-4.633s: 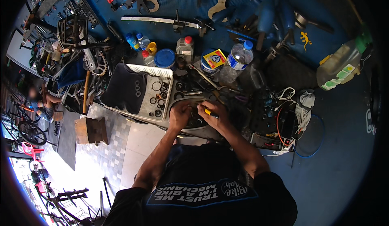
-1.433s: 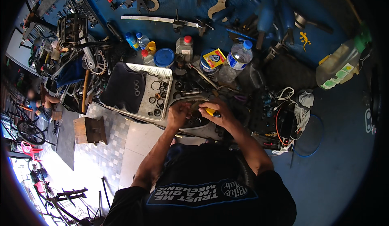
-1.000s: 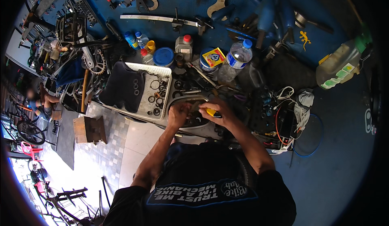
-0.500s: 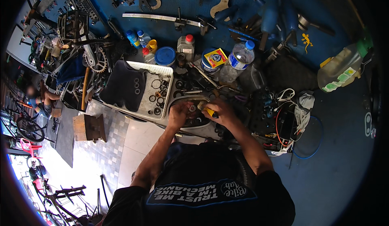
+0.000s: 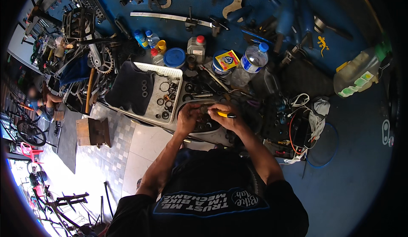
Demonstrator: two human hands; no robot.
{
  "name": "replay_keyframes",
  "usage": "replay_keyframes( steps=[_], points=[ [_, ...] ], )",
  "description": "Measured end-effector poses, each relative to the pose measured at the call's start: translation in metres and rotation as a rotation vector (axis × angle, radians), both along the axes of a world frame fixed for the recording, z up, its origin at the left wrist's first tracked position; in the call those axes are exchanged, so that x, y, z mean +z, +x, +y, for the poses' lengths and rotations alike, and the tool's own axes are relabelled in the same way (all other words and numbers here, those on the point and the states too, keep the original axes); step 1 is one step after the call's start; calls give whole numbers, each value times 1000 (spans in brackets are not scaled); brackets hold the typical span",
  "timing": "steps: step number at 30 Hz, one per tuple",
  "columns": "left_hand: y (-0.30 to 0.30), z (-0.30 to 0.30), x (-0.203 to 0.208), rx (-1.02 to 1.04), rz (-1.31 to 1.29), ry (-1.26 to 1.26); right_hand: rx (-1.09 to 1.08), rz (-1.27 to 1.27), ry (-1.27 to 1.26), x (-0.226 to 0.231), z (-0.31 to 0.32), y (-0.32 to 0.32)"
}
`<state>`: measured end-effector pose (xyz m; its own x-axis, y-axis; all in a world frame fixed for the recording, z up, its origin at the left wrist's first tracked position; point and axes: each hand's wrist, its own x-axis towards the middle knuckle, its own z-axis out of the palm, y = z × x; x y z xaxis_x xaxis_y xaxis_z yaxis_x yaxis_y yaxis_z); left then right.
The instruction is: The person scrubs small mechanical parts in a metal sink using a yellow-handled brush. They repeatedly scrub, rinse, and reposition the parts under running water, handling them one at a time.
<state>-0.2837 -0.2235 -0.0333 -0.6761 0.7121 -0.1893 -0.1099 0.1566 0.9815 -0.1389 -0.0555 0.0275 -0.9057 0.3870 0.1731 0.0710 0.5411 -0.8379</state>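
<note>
My left hand (image 5: 188,119) is closed at the left side of a grey oval basin (image 5: 207,132), its fingertips pinching a small part that is mostly hidden. Close beside it, my right hand (image 5: 230,117) grips a yellow-handled tool (image 5: 225,114) with a black end pointing right. The tool's working end meets the left fingertips and is too dark to make out. Dark small parts lie in the basin under both hands.
Left of the basin stands a white plastic tray (image 5: 177,93) with black rings and a dark cloth (image 5: 129,86). Bottles and a blue-lidded tub (image 5: 174,57) line the back. A water bottle (image 5: 253,62) stands behind my right hand; cables (image 5: 313,128) lie to the right.
The tool in my right hand has turned, its black end now pointing further right. My left fingers have rolled over the small ring-shaped part that showed before.
</note>
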Motion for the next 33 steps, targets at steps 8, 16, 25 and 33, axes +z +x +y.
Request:
replay_keyframes(
  steps=[8, 16, 25, 33],
  points=[
    [-1, -1, 4, -39, 49, -67, 19, 9, 91, 0, 6, 5],
    [-1, -1, 11, -52, 137, -112, 62, 55, 220, 7, 3, 7],
    [2, -2, 13, -92, 161, -139, 105, 104, 294, 14, 3, 12],
    [-2, -4, -3, -106, -91, 35, 96, 75, 369, 2, 17, 12]
  ],
)
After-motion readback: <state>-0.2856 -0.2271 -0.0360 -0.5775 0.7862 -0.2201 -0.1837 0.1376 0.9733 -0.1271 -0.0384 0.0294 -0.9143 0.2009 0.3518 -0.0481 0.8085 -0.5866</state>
